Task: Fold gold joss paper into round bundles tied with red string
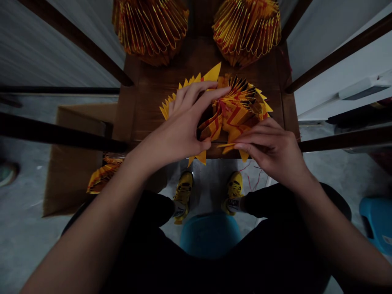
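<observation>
Pinching a pleated yellow-and-red paper fan (235, 112) on the wooden desk (143, 110), the hands work close together but not touching, both closed on the paper. The left hand (182, 118) arches over the spiked upper edge, while the right hand (269, 149) lies along the lower folds, forearms angling in from either side. Folds like these seem best pressed one at a time, with even pressure — squeezing hard could crush the creases. Just ahead of the hands sit one pleated paper bundle (150, 28) and a second pleated bundle (246, 32); out past the left hand, a folded paper piece (104, 175) lies on a cardboard box (73, 163).
</observation>
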Tool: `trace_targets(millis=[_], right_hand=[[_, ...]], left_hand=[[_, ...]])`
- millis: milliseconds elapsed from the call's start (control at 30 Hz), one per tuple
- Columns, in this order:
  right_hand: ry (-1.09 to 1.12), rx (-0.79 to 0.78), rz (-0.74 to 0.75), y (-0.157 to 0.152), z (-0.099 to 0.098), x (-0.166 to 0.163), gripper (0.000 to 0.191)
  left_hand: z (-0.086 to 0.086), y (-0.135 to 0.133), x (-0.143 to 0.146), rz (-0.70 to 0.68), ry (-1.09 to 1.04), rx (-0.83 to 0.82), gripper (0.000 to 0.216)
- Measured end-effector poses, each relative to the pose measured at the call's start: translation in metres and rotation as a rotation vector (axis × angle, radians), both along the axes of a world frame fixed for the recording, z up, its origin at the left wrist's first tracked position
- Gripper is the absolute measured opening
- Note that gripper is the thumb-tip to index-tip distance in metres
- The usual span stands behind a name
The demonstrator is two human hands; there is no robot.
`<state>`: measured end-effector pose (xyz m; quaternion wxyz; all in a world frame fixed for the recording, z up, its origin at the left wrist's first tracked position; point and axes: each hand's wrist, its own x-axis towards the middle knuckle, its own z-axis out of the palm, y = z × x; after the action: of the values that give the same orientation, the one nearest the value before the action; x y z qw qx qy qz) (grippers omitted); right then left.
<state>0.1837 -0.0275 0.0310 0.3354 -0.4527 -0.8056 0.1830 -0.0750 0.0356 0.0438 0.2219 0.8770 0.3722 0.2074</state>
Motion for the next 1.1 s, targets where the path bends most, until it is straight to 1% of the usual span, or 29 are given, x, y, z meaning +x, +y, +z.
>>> trace_targets(millis=[100,167,233,333,400,467,567,700,767,833,867,1000,1100], right_hand=[[0.071,-0.027,-0.125,-0.001,-0.001,-0.007,0.012],[0.08,-0.003,-0.227,-0.001,-0.003,-0.012,0.017],[0.04,0.084,-0.314,0.0,-0.006,-0.019,0.022],[-0.118,0.259,-0.377,0.003,-0.012,-0.028,0.025],[-0.241,0.331,-0.378,0.005,-0.015,-0.033,0.024],[-0.327,0.365,-0.372,0.009,-0.017,-0.037,0.024],[-0.366,0.386,-0.383,0.015,-0.02,-0.044,0.026],[-0.338,0.364,-0.4,0.021,-0.02,-0.047,0.029],[-0.296,0.353,-0.378,0.02,-0.017,-0.043,0.024],[-0.252,0.342,-0.33,0.014,-0.012,-0.036,0.019],[-0.238,0.333,-0.304,0.009,-0.009,-0.032,0.019],[-0.197,0.317,-0.25,-0.011,-0.005,-0.026,0.025],[-0.145,0.307,-0.127,-0.022,-0.008,-0.032,0.03]], left_hand=[[-0.001,0.001,0.0,-0.01,0.004,0.015,0.096],[0.0,0.001,0.0,-0.011,0.012,0.01,0.091],[0.0,0.002,0.0,-0.02,0.014,0.003,0.09],[0.001,0.002,0.001,-0.047,0.02,-0.004,0.095],[0.002,0.002,0.002,-0.058,0.022,0.002,0.095],[0.002,0.001,0.004,-0.06,0.021,0.015,0.092],[0.003,0.0,0.006,-0.058,0.016,0.022,0.09],[0.003,0.0,0.007,-0.046,0.012,0.007,0.09],[0.002,0.0,0.007,-0.04,0.012,0.016,0.091],[0.0,0.0,0.007,-0.017,0.012,0.028,0.092],[-0.001,-0.001,0.007,-0.001,0.011,0.032,0.092],[-0.003,-0.006,0.012,0.072,0.024,0.051,0.093],[-0.001,-0.013,0.019,0.112,0.064,0.102,0.103]])
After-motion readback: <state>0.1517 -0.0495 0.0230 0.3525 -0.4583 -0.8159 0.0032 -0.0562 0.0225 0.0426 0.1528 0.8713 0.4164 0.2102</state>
